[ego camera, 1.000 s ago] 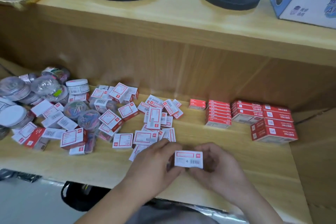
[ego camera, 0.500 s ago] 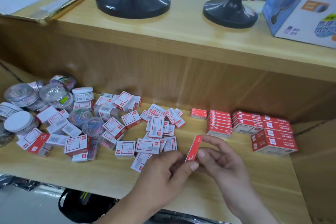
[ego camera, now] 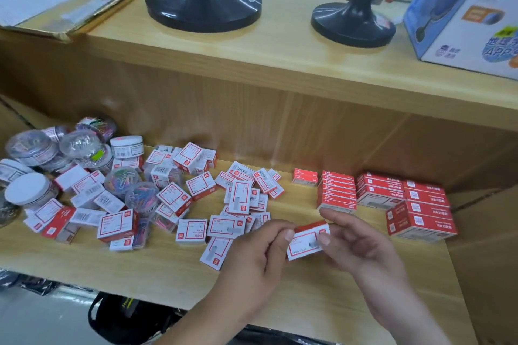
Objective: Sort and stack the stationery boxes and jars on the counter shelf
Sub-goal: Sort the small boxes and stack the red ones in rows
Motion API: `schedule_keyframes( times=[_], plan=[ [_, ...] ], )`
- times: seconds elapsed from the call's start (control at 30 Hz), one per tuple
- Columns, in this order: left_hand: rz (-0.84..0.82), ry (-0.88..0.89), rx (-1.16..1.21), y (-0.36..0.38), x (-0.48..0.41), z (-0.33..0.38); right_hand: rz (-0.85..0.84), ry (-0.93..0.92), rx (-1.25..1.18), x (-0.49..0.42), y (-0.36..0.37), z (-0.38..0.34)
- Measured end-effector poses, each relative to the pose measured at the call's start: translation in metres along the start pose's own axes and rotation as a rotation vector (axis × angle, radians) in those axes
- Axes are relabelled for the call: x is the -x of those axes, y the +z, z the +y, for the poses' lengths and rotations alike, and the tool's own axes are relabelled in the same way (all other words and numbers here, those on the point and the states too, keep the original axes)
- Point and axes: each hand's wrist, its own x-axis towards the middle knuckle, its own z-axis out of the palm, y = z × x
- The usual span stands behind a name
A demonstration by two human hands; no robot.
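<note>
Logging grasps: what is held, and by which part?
A small box, pinched by its two ends between left hand and right hand.

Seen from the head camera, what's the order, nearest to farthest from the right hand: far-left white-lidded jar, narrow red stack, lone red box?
1. narrow red stack, just beyond the right hand.
2. lone red box, left of that stack, further back.
3. far-left white-lidded jar, at the shelf's left end.

Black stand bases (ego camera: 203, 8), globe box (ego camera: 459, 22)
</note>
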Motion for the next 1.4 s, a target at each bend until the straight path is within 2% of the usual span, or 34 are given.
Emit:
schedule_keyframes(
  times=[0.07,0.2,0.4,0.53,0.83,1.13,1.4],
  plan=[
    [0.014,0.086,-0.108,0.001,-0.004,0.001,0.008,-0.056,0.109,-0.002,-0.007,0.002],
    [-0.084,-0.052,-0.130,0.009,-0.019,-0.002,0.195,-0.119,0.205,-0.015,-0.031,0.019],
    [-0.206,0.048,-0.357,0.035,-0.044,-0.018,0.384,-0.195,0.444,-0.039,-0.056,0.063],
    [-0.220,0.054,-0.445,0.050,-0.065,-0.018,0.507,-0.241,0.583,-0.049,-0.062,0.088],
    [-0.209,0.115,-0.497,0.077,-0.090,-0.034,0.430,-0.329,0.853,-0.060,-0.062,0.080],
    [-0.171,0.135,-0.583,0.084,-0.091,-0.041,0.404,-0.340,0.976,-0.062,-0.066,0.076],
    [-0.143,0.168,-0.616,0.087,-0.090,-0.047,0.410,-0.344,0.988,-0.061,-0.064,0.078]
  ],
)
